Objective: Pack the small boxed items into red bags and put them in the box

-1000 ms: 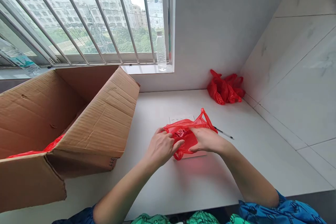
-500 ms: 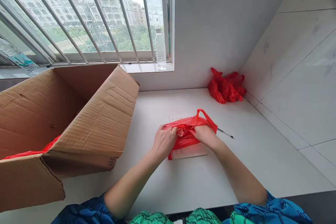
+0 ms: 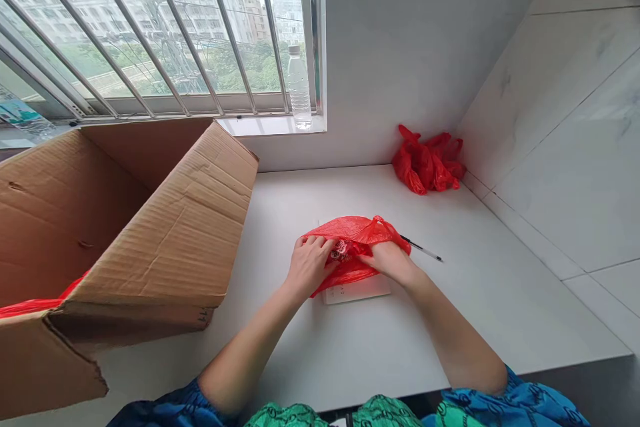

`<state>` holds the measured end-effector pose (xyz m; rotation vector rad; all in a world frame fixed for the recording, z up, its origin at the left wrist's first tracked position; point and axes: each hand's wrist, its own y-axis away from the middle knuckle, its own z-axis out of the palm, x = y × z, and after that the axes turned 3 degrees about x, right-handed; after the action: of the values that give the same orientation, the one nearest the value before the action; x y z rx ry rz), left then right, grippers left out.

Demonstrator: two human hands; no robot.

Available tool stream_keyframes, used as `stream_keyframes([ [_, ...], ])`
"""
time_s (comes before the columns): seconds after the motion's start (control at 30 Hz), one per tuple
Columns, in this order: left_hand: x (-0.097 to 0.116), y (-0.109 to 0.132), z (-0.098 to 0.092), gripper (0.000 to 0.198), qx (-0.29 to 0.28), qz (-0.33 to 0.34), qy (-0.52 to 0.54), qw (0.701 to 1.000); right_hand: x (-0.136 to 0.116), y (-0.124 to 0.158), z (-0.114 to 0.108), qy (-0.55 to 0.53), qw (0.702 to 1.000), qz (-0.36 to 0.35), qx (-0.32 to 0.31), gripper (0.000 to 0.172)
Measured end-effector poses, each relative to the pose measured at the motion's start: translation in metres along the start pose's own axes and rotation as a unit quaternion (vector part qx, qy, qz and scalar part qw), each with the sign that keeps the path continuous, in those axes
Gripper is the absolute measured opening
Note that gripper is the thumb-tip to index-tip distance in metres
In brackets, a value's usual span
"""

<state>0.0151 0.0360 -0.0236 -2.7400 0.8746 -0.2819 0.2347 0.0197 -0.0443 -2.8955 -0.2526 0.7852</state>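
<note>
The left hand [image 3: 309,267] and right hand [image 3: 389,264] lie close together, fingers curled and pressed down on a red bag [image 3: 350,228], gathering its thin plastic between them, though a firm pinch is hard to confirm from this view. The bag sits just ahead of both hands, on a white sheet [image 3: 356,292] that shows below the right hand. A patterned object [image 3: 340,250] shows through the plastic between the hands. Just past the right hand, a pen [image 3: 421,248] runs out from under the bag. Farther ahead, crumpled red bags [image 3: 425,163] lie in the corner. Left of the left hand stands an open cardboard box [image 3: 165,240], with red plastic [image 3: 30,307] at its near edge. The bag's handle, upright a moment ago, now lies folded down. All this rests on a white counter [image 3: 350,360] against a tiled wall [image 3: 550,147], below a barred window [image 3: 315,27] with a water bottle [image 3: 299,87] on its sill.
</note>
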Motion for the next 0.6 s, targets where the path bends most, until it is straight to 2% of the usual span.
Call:
stream_keyframes([
  [0.1, -0.007, 0.002, -0.002, 0.02, 0.042, 0.003, 0.026, 0.999, 0.006, -0.001, 0.001, 0.002, 1.0, 0.009, 0.004, 0.031],
  [0.27, -0.022, 0.005, -0.013, 0.023, 0.099, -0.046, 0.031, 0.994, 0.011, -0.005, -0.001, 0.013, 1.0, 0.017, 0.02, 0.021],
  [0.37, -0.027, 0.007, -0.016, 0.025, 0.097, -0.051, 0.014, 0.994, 0.011, -0.008, 0.001, 0.014, 1.0, 0.019, 0.02, 0.022],
  [0.5, -0.027, 0.008, -0.014, 0.032, 0.067, 0.001, 0.013, 0.998, 0.008, -0.01, -0.004, 0.018, 0.999, 0.023, 0.033, 0.04],
  [0.6, -0.022, 0.009, -0.012, 0.036, 0.039, 0.032, 0.016, 0.999, 0.0, -0.01, -0.014, -0.05, 0.997, 0.023, 0.059, 0.043],
])
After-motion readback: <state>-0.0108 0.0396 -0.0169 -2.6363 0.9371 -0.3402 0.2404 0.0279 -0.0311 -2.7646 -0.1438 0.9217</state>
